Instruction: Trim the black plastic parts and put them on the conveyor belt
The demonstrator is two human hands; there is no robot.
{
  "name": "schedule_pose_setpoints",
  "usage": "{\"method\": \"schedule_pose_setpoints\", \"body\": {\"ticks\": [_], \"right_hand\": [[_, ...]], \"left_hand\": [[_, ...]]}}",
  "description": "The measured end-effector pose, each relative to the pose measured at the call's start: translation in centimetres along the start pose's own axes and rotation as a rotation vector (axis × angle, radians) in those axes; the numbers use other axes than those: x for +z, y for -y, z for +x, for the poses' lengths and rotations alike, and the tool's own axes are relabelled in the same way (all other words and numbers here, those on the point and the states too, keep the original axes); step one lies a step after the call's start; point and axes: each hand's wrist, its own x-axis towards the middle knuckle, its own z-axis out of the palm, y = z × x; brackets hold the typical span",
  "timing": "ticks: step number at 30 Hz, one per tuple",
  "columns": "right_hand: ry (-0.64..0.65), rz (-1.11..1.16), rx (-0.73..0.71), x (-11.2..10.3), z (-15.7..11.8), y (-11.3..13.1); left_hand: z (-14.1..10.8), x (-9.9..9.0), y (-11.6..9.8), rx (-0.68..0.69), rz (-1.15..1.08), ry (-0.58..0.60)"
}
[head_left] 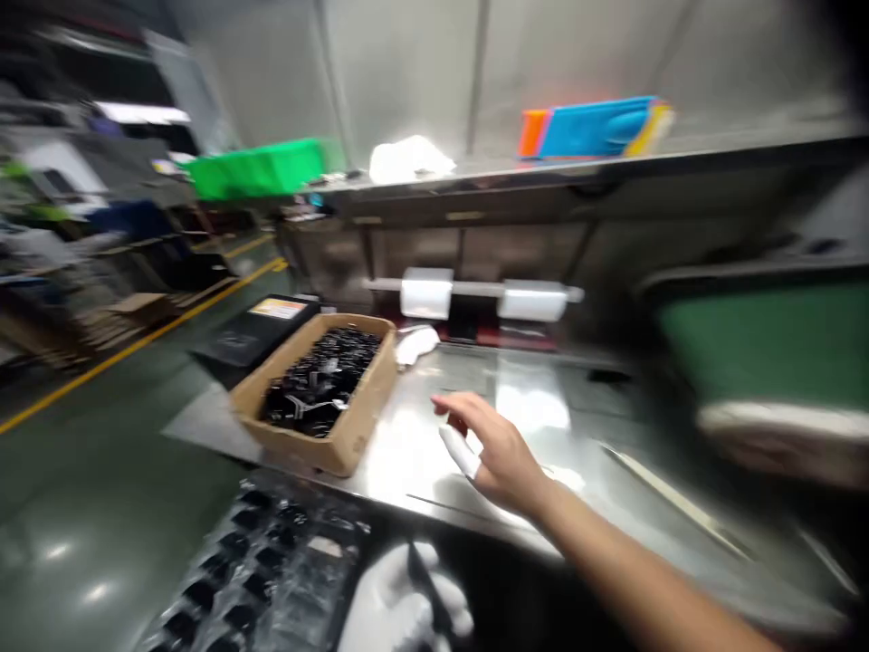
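My right hand (499, 457), bare with a white cover on one finger, hangs open above the steel worktable (434, 453) and holds nothing. A cardboard box (343, 426) full of small black parts stands on the table to the left of that hand, a little apart from it. At the bottom of the view my left hand (400, 602), in a white glove, grips a thin black piece. Next to it lies a clear plastic tray (258, 566) with rows of dark pockets, partly blurred.
Two white rolls (426, 292) sit on a metal rod at the table's back. A white cloth (415, 346) lies behind the box. A shelf above holds a green bin (256, 168) and blue and orange folders (590, 129). A blurred green panel (767, 344) stands at right; the table's left edge drops to a floor with yellow lines.
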Motion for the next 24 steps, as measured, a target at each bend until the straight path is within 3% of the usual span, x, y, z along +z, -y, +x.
{"method": "schedule_pose_setpoints", "body": {"ticks": [4, 6, 8, 10, 13, 17, 21, 24], "right_hand": [[-0.141, -0.291, 0.375, -8.0, -13.5, -1.9], [-0.175, -0.463, 0.567, -11.7, -17.9, -3.2], [-0.138, -0.562, 0.711, -14.5, -20.1, -4.6], [-0.046, -0.579, 0.791, -15.9, -20.5, -5.7], [0.1, -0.536, 0.817, -16.4, -18.8, -6.4], [0.164, -0.491, 0.823, -16.6, -16.9, -6.1], [0.132, -0.339, 0.762, -16.5, -17.0, -3.2], [0.212, 0.029, 0.621, -15.4, -17.1, 0.6]], "left_hand": [[0.9, 1.9, 0.6, -0.128, 0.148, 0.03], [1.6, 3.5, 1.1, -0.193, 0.235, 0.079], [2.2, 5.3, 1.7, -0.243, 0.303, 0.157], [2.3, 7.0, 2.1, -0.269, 0.332, 0.248], [2.2, 8.8, 2.4, -0.247, 0.339, 0.351], [1.9, 9.6, 2.3, -0.178, 0.317, 0.371], [1.4, 9.5, 2.3, -0.132, 0.259, 0.322], [0.9, 9.3, 2.3, -0.077, 0.158, 0.376]]}}
